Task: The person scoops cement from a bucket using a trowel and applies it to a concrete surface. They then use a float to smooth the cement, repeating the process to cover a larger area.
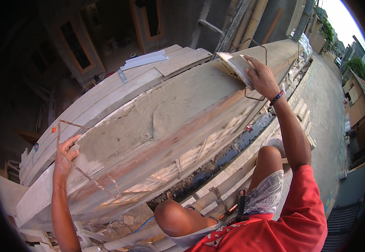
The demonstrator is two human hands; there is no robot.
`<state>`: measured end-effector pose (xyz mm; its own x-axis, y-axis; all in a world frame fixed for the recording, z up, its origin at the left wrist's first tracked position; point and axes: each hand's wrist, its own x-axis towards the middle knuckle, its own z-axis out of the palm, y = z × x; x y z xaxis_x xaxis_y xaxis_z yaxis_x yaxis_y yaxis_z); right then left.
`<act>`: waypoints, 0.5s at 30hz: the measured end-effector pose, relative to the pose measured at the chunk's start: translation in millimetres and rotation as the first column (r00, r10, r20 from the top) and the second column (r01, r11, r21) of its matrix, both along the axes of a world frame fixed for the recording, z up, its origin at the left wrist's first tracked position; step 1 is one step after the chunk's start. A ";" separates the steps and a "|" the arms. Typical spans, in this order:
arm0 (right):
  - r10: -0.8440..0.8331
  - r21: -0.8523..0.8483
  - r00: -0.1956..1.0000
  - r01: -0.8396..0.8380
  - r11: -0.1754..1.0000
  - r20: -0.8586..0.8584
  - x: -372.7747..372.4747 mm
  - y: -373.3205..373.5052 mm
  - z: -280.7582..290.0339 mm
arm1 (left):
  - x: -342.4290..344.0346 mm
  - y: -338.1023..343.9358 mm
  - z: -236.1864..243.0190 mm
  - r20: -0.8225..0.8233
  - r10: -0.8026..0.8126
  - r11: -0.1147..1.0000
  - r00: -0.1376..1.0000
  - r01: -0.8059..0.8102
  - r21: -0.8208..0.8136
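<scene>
My right hand (263,77) grips a flat plastering float (235,67), fingers over its upper side, at the far end of a fresh grey mortar strip. The float is tilted against the top of a long low wall (119,178). Wet mortar (123,126) covers much of that top, with a raised ridge near the middle. At the near left, my left hand (67,153) rests on the wall's edge with its fingers apart, holding nothing that I can see. Beside it a bent steel rod clamp (88,176) straddles the wall. Another rod clamp (266,50) stands near the float.
Pale boards (106,94) run along the wall's far side, with white strips (145,61) lying on them. Below my knees are bamboo poles (216,206) and a dark wet ditch (228,155). A paved lane (323,109) stretches away on the right. Bamboo poles lean at the back.
</scene>
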<state>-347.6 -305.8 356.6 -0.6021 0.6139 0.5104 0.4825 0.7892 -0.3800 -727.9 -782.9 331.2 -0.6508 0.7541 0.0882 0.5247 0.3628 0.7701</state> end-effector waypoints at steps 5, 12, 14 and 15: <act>0.048 0.004 0.995 -0.049 0.999 0.091 -13.9 24.4 1.5 | 9.1 4.0 4.0 0.049 0.042 0.999 0.998 -0.043 0.003; 0.112 0.060 0.974 -0.126 0.990 0.198 -16.9 25.9 -9.1 | 12.4 5.8 4.7 0.082 0.061 0.998 0.995 -0.063 0.019; 0.173 0.034 0.976 -0.179 0.983 0.135 -15.9 15.7 -8.1 | 5.3 4.7 1.9 0.061 0.015 1.000 0.998 -0.016 0.023; 0.203 0.020 0.974 -0.206 0.978 0.101 -17.1 7.7 -8.7 | 2.7 3.8 1.2 0.050 -0.008 1.000 0.999 0.007 0.020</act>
